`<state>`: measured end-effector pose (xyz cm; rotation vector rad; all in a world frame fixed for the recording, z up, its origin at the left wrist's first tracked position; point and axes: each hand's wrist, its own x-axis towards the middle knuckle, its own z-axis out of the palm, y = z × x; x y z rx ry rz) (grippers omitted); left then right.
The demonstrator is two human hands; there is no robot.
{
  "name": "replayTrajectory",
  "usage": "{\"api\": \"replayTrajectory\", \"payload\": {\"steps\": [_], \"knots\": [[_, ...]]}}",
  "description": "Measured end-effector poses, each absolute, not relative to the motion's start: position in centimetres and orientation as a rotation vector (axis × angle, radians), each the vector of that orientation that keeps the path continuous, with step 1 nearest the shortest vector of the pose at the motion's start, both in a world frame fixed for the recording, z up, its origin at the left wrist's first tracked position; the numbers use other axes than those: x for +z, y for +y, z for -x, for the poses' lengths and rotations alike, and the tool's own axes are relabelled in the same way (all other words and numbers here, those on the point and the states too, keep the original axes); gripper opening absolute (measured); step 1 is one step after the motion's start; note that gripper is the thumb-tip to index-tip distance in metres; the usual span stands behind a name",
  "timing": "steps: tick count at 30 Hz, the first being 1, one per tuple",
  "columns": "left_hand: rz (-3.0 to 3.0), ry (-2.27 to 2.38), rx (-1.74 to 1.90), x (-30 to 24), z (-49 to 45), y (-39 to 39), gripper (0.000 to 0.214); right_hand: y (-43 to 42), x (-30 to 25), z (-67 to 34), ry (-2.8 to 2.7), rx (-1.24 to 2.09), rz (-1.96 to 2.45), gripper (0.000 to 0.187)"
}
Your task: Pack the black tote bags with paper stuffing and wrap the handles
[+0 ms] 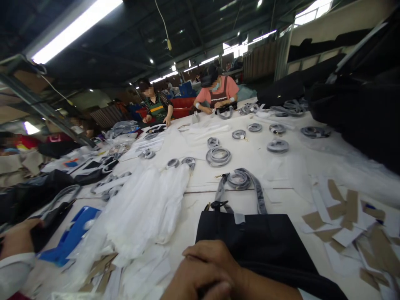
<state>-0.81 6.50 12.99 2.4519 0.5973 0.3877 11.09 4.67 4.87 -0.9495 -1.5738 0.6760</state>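
Workshop worktable (200, 179) carries a black bag (259, 237) at 6 o'clock. The right hand (206, 271) rests on the bag's near edge, fingers curled together. The left hand (18, 237), at 8 o'clock, touches black fabric (46, 227); its grip cannot be determined. A grey strap (239, 181) lies at the bag's 12 o'clock.

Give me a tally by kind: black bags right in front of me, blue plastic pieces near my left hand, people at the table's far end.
Black bag: 1
Blue plastic piece: 1
People at far end: 2
Total: 4
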Motion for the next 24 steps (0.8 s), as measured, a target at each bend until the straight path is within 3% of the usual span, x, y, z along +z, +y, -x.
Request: {"api": "replayTrajectory", "payload": {"steps": [5,9,16,24], "knots": [[-2.365,0.845,0.633,14.7,-4.9,13.6,0.014,5.0,6.8,-13.4,-1.478,0.733,1.106,0.02],[-2.491,0.78,0.437,12.3,-8.1,17.0,0.016,5.6,8.5,-16.0,-1.511,0.568,1.47,0.027],[-2.632,0.9,0.369,9.4,-8.9,16.8,0.021,6.7,8.6,-21.1,-1.449,0.239,1.885,0.023],[-2.464,0.906,0.595,7.2,-8.4,17.2,0.016,7.5,6.1,-22.8,-1.61,0.369,2.161,0.028]]}}
